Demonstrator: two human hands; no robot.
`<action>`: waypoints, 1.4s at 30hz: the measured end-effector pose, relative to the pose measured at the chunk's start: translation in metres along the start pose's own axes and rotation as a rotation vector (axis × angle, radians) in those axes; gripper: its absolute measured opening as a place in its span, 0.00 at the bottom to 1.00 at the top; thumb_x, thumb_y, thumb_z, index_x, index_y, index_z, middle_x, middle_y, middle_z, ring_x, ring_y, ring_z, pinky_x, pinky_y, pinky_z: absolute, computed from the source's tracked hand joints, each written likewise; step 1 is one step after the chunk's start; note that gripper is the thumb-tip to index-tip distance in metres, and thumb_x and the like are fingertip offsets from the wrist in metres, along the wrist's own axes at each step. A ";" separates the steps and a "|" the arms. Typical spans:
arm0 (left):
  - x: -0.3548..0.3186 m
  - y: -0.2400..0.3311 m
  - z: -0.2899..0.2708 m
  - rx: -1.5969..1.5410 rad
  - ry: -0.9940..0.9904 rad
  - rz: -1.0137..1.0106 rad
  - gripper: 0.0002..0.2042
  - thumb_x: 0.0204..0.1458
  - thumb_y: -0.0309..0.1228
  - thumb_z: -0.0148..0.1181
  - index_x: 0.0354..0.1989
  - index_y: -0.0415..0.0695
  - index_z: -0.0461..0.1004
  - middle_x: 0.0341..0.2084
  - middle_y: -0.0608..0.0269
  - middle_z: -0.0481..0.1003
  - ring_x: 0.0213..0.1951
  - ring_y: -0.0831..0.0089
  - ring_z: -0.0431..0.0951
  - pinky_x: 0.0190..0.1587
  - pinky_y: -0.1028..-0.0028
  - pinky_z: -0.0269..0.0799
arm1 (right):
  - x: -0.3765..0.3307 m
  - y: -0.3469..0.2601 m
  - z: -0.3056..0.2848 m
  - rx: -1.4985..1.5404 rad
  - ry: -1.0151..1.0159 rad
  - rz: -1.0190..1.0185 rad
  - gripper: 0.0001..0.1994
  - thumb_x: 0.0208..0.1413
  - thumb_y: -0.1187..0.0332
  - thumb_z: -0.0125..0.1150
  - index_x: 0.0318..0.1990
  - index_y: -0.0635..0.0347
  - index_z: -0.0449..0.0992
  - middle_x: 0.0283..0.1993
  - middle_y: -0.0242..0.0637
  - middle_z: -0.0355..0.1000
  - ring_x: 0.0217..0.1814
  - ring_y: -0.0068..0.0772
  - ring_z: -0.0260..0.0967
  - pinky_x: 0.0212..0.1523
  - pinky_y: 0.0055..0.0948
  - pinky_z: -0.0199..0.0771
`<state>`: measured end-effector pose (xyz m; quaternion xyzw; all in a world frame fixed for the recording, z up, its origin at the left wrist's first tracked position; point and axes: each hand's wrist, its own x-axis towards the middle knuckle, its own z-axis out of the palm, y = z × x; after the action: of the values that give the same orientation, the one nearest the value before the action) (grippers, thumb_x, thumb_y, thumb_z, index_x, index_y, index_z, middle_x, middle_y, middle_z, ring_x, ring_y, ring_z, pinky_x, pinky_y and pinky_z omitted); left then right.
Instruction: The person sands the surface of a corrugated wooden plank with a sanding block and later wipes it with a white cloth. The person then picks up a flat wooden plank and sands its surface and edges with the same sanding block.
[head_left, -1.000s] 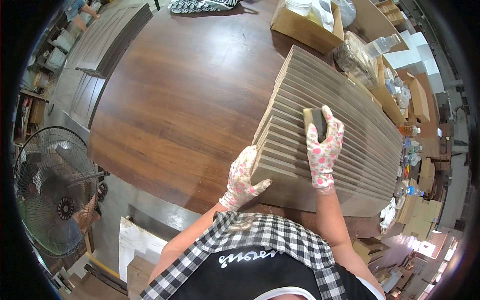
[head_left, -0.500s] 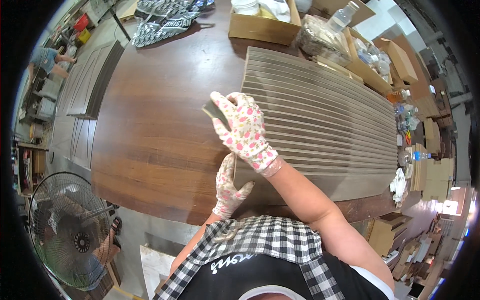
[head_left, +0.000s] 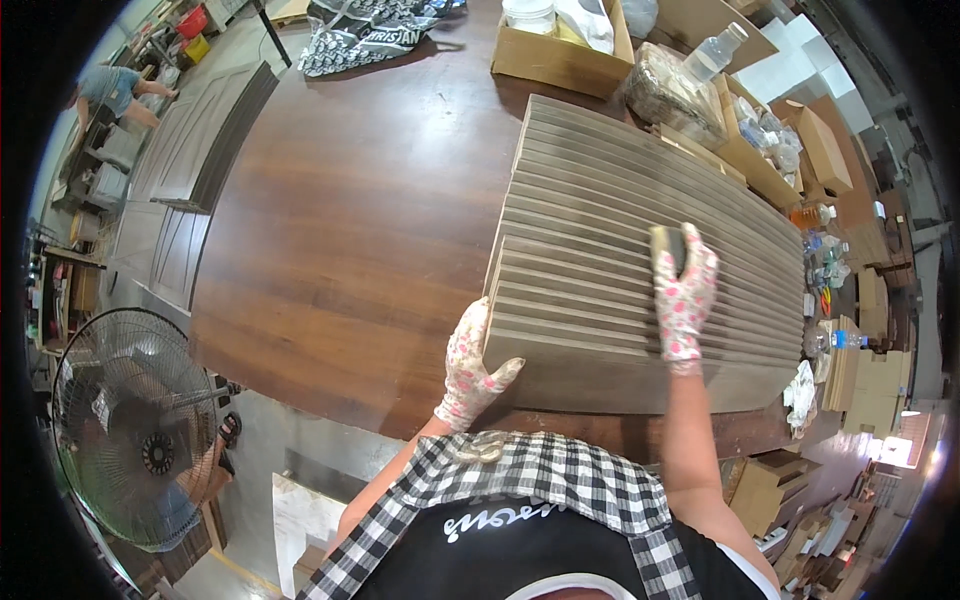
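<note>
yellow-edged block (head_left: 668,248) clasped in right grip (head_left: 685,295), left grip (head_left: 467,365) spread against ridged stack (head_left: 590,270), white lettering (head_left: 490,520) on black shirt (head_left: 520,552)

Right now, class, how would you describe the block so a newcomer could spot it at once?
On the right of the brown table lies a ridged stack. Over it, the gloved right hand grips the block: small, tan on its left and dark on its right, unlike the uniformly grey-brown stack.

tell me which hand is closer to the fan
Left. The left hand is at the near left corner of the boards, to the right of the fan; the right hand is farther right, above the boards, holding a small block.
</note>
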<state>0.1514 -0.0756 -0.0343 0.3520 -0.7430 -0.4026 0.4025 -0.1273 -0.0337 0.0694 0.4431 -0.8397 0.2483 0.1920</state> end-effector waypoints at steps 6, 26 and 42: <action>0.001 0.004 0.003 0.013 -0.031 0.009 0.40 0.41 0.46 0.67 0.60 0.34 0.60 0.57 0.43 0.64 0.58 0.48 0.64 0.60 0.58 0.59 | 0.009 -0.128 0.057 0.183 -0.127 -0.261 0.21 0.53 0.58 0.58 0.53 0.54 0.71 0.46 0.46 0.69 0.49 0.46 0.67 0.47 0.42 0.70; 0.006 0.003 0.004 -0.027 0.024 0.040 0.36 0.47 0.46 0.65 0.60 0.37 0.62 0.55 0.50 0.67 0.56 0.58 0.67 0.58 0.63 0.61 | -0.008 0.092 -0.036 -0.144 0.056 0.164 0.16 0.53 0.63 0.60 0.49 0.53 0.74 0.43 0.42 0.71 0.46 0.41 0.69 0.46 0.40 0.72; 0.003 0.003 0.003 -0.067 0.039 0.034 0.34 0.45 0.37 0.66 0.60 0.37 0.62 0.54 0.49 0.68 0.55 0.57 0.69 0.57 0.63 0.63 | -0.017 0.135 -0.037 -0.110 0.093 -0.071 0.14 0.55 0.63 0.57 0.48 0.56 0.75 0.44 0.42 0.73 0.45 0.44 0.69 0.48 0.40 0.70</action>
<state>0.1470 -0.0757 -0.0314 0.3335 -0.7271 -0.4134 0.4349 -0.2275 0.0646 0.0568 0.4494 -0.8259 0.2152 0.2638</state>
